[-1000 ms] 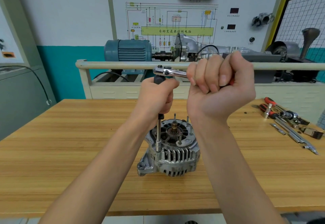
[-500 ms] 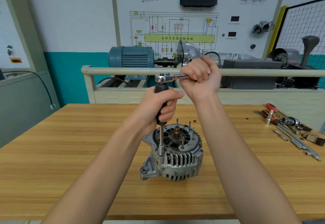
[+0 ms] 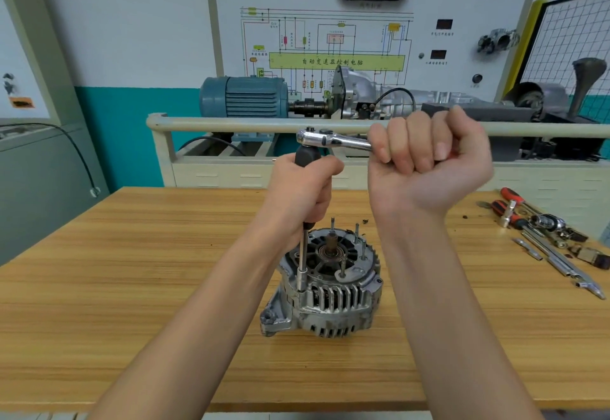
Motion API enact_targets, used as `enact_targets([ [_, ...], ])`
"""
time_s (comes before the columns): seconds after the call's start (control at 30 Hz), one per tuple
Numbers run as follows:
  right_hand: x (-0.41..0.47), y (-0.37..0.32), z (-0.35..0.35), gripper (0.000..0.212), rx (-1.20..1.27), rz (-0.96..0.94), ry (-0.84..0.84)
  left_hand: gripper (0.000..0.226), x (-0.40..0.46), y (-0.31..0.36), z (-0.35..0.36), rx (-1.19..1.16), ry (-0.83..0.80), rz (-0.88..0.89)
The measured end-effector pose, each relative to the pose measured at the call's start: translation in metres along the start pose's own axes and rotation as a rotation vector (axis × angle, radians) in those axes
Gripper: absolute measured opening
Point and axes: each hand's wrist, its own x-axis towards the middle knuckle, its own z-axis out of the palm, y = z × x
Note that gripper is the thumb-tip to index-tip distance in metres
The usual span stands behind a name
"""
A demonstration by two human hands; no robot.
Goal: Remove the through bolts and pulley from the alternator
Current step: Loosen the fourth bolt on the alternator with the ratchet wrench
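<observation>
A silver alternator [image 3: 330, 287] stands on the wooden bench [image 3: 132, 287] with its shaft end up and several studs sticking out of the top. A long extension bar [image 3: 302, 261] rises upright from a bolt at the alternator's left rim. My left hand [image 3: 302, 195] grips the bar's black handle. On top of it sits a chrome ratchet [image 3: 330, 139] lying level. My right hand [image 3: 429, 162] grips the ratchet's handle, fist closed, palm side toward me. No pulley shows.
Loose tools [image 3: 544, 238], red-handled drivers, sockets and bars, lie at the bench's right edge. Behind the bench runs a cream rail [image 3: 231, 124] with a blue motor [image 3: 244, 96] and gearbox trainer. A few small dark bits [image 3: 365, 220] lie behind the alternator.
My right hand has swung the ratchet handle away and then back to the right, toward me. My left hand stays on the bar's black handle. The alternator has not shifted.
</observation>
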Motion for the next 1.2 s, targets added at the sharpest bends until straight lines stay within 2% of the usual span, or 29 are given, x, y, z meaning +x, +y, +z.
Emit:
enact_targets([
  [0.1,-0.018,0.011,0.010,0.047,-0.133,-0.177,-0.175,0.056,-0.002,0.000,0.000,-0.002,0.039,0.020],
  [0.2,-0.018,0.013,0.013,0.047,-0.155,-0.173,-0.193,0.056,-0.003,-0.001,-0.004,-0.012,0.023,0.038],
  [0.33,0.000,0.003,0.005,0.046,-0.083,0.000,-0.086,0.051,-0.002,0.001,-0.012,-0.047,-0.124,0.024],
  [0.5,0.034,0.006,-0.009,0.045,0.169,0.352,0.065,0.038,0.000,0.008,-0.022,-0.150,-0.361,-0.076],
  [0.57,0.040,0.013,-0.017,0.045,0.317,0.456,0.105,0.043,0.000,0.008,-0.021,-0.143,-0.398,-0.087],
  [0.63,0.043,0.018,-0.021,0.044,0.372,0.486,0.122,0.047,-0.001,0.008,-0.019,-0.113,-0.368,-0.088],
  [0.9,0.018,0.008,-0.001,0.047,0.164,0.201,0.111,0.057,-0.003,0.004,-0.012,-0.071,-0.100,-0.043],
  [1.03,-0.008,0.008,0.010,0.052,-0.042,-0.026,-0.034,0.058,-0.001,0.001,-0.002,-0.033,0.050,-0.026],
  [1.13,-0.024,0.014,0.014,0.047,-0.117,-0.187,-0.168,0.059,-0.003,0.000,0.000,0.004,0.049,0.012],
  [1.2,-0.025,0.013,0.014,0.047,-0.114,-0.175,-0.196,0.056,-0.004,0.000,-0.005,-0.018,-0.025,0.025],
])
